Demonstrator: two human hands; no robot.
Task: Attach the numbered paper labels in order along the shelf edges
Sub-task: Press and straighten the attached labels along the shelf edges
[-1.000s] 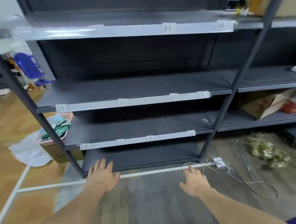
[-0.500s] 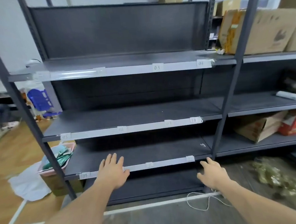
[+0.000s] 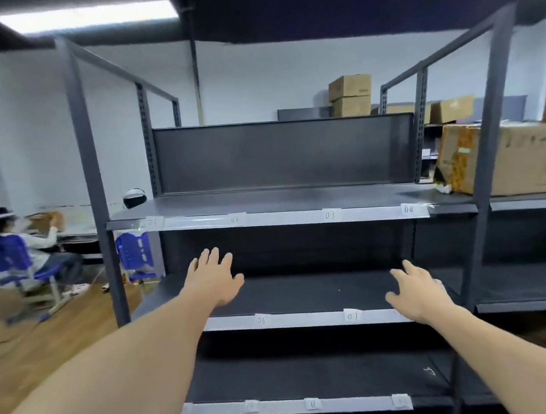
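A dark metal shelf unit (image 3: 290, 199) fills the view. White strips along its front edges carry small numbered paper labels: 03 (image 3: 330, 215) and 04 (image 3: 408, 210) on the top edge, 06 (image 3: 260, 320) and 07 (image 3: 352, 316) on the middle edge, 11 (image 3: 313, 404) on the lower edge. My left hand (image 3: 214, 277) reaches out over the middle shelf with fingers spread, holding nothing. My right hand (image 3: 416, 290) hovers at the right end of the middle strip, fingers relaxed and empty, covering the label there.
Cardboard boxes (image 3: 520, 157) sit on the neighbouring shelf at right and further back (image 3: 350, 95). A person on a blue chair (image 3: 16, 254) sits at the left by a desk. Grey uprights (image 3: 93, 193) frame the unit. Wooden floor lies at lower left.
The view has tilted up from the floor to the top shelf. Both hands have risen from near the bottom shelf to the middle shelf, staying empty.
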